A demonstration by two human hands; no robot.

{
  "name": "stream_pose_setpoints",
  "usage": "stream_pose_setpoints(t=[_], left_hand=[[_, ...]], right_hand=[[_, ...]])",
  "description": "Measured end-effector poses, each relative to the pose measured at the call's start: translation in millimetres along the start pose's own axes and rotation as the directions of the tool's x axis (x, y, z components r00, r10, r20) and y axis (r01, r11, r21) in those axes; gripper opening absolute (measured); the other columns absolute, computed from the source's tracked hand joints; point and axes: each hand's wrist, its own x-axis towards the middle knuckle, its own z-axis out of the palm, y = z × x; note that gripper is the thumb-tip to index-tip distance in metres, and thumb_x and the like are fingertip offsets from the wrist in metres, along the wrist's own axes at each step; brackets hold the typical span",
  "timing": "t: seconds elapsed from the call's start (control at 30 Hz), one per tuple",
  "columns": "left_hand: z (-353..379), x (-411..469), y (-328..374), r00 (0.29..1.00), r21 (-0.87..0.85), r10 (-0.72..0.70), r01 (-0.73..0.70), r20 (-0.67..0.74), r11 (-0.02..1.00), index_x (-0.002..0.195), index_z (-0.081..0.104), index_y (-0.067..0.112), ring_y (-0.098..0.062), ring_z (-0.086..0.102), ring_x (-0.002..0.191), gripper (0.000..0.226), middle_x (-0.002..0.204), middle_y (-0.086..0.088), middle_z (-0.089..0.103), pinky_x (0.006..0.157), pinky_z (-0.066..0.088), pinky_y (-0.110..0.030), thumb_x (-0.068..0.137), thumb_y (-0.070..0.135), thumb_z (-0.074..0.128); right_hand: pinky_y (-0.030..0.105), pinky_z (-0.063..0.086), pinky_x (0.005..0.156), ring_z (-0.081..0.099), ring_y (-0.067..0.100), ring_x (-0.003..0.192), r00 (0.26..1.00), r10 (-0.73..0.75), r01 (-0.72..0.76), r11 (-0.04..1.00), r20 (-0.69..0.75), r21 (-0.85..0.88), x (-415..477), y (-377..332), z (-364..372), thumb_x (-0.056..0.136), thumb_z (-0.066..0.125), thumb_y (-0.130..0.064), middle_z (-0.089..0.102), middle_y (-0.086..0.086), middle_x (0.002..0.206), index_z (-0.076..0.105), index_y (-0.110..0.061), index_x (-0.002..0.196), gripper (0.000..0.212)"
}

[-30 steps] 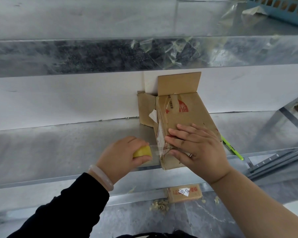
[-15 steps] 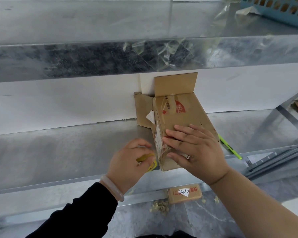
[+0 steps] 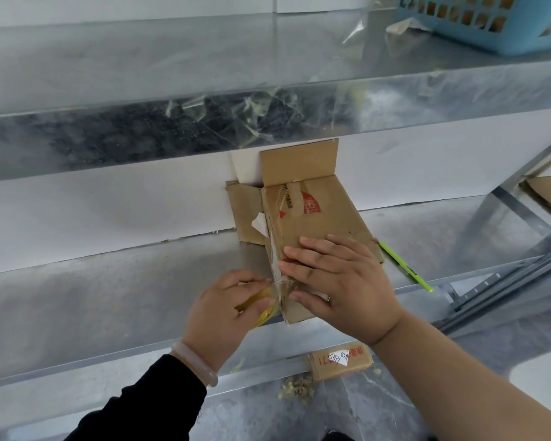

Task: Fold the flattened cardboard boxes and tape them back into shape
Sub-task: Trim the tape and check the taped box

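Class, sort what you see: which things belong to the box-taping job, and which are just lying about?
In the job: cardboard box, yellow tape roll, left hand, right hand.
Lying about: green pen, blue basket, labelled carton on the floor.

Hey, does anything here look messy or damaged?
Yes. Crumpled tape scraps cling to the upper shelf's front edge. The box being taped is worn: old tape torn, a white label peeling at its left side. On the floor below lie a small box and shredded bits.
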Motion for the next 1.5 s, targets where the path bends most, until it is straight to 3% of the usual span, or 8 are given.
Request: stream_pose_setpoints(t=[0.17,0.33,0.47,0.67,0.77,0.87,1.3,1.5], left_hand=[[5,1,-2,1.000,-0.013,-0.003,0.003,-0.009,1.000,0.106,0.074,0.032,0.006,0.057,0.093,0.042,0.106,0.030,0.056,0.080,0.047,-0.016,0.081,0.057,0.050],[3,-4,-4,0.997,-0.099,-0.065,0.060,-0.049,0.993,0.115,0.059,0.050,0.010,0.057,0.095,0.037,0.099,0.029,0.065,0.081,0.037,-0.002,0.079,0.051,0.063],[1,-6,-3,0.992,-0.062,-0.078,0.072,-0.098,0.995,0.100,0.068,0.039,0.009,0.058,0.091,0.027,0.094,0.030,0.064,0.079,0.037,-0.001,0.078,0.054,0.060],[1,-3,2,0.996,0.011,-0.037,0.038,-0.076,0.999,0.104,0.074,0.031,0.013,0.054,0.096,0.036,0.104,0.031,0.060,0.084,0.035,0.001,0.081,0.052,0.056],[-1,-5,1,0.995,-0.018,-0.062,0.061,-0.082,0.998,0.114,0.067,0.037,0.008,0.056,0.097,0.035,0.102,0.027,0.064,0.083,0.035,0.000,0.080,0.045,0.064],[-2,-9,-1,0.989,-0.069,-0.101,0.094,-0.108,0.993,0.103,0.060,0.042,0.006,0.060,0.089,0.027,0.097,0.027,0.065,0.076,0.039,-0.003,0.077,0.048,0.066],[-4,-10,-5,0.986,-0.120,-0.069,0.052,-0.149,0.991,0.097,0.064,0.036,0.002,0.062,0.086,0.020,0.096,0.024,0.067,0.073,0.043,-0.007,0.081,0.048,0.063],[-6,-10,-4,0.986,-0.118,-0.025,0.005,-0.165,0.993,0.094,0.070,0.034,0.006,0.062,0.094,0.016,0.098,0.025,0.068,0.083,0.044,-0.011,0.083,0.044,0.064]], right_hand=[[0.040,0.044,0.104,0.054,0.011,0.128,0.999,-0.021,0.022,0.999,0.025,-0.028,-2,1,-2,0.092,0.063,-0.047,0.061,-0.012,0.133,0.067,-0.031,0.126,0.038],[0.039,0.043,0.104,0.054,0.010,0.128,1.000,-0.015,0.016,1.000,0.023,-0.014,-1,0,0,0.093,0.060,-0.048,0.061,-0.013,0.133,0.067,-0.031,0.126,0.037],[0.040,0.044,0.103,0.054,0.010,0.128,1.000,-0.019,0.019,1.000,0.023,-0.013,-2,1,1,0.093,0.060,-0.048,0.061,-0.012,0.133,0.066,-0.032,0.126,0.037],[0.041,0.045,0.102,0.054,0.010,0.128,1.000,-0.015,0.015,1.000,0.019,-0.010,-2,1,1,0.094,0.059,-0.048,0.061,-0.012,0.134,0.067,-0.032,0.126,0.037],[0.041,0.045,0.102,0.054,0.010,0.128,1.000,-0.016,0.016,1.000,0.019,-0.015,-2,1,1,0.093,0.062,-0.046,0.061,-0.013,0.133,0.067,-0.032,0.126,0.036],[0.041,0.046,0.101,0.055,0.010,0.127,1.000,-0.021,0.021,1.000,0.010,-0.018,-2,2,2,0.092,0.064,-0.046,0.062,-0.013,0.132,0.068,-0.032,0.124,0.035],[0.043,0.049,0.096,0.058,0.011,0.124,0.999,-0.028,0.028,0.999,-0.020,-0.026,1,1,1,0.089,0.069,-0.041,0.064,-0.011,0.129,0.071,-0.029,0.120,0.033],[0.043,0.049,0.097,0.058,0.011,0.123,0.999,-0.029,0.028,0.999,-0.028,-0.025,0,1,2,0.089,0.070,-0.041,0.065,-0.011,0.128,0.072,-0.029,0.119,0.032]])
